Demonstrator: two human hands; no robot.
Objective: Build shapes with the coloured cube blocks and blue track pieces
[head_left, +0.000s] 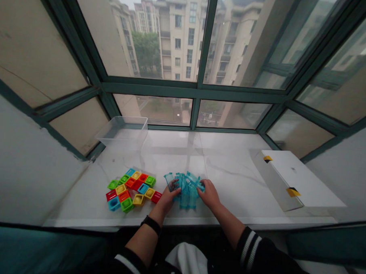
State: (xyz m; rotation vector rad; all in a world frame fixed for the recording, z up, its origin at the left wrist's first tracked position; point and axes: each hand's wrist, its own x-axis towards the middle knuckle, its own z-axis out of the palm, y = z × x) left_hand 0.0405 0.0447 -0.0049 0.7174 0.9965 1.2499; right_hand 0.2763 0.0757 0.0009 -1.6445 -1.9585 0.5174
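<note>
A pile of clear blue plastic track pieces (187, 190) lies on the white marble windowsill (230, 171), near its front edge. My left hand (169, 197) is curled on the pile's left side, fingers closed on a blue piece. On the right side, my right hand (209, 193) pinches another blue piece. A black watch band sits on my left wrist. To the left of the pile lies a cluster of coloured square blocks (132, 189) in red, yellow, green, blue and orange, untouched.
A clear plastic box (122, 131) stands at the back left of the sill. A white flat carton (290, 180) with yellow tape lies at the right. Green-framed windows enclose the sill on three sides. White cloth rests in my lap.
</note>
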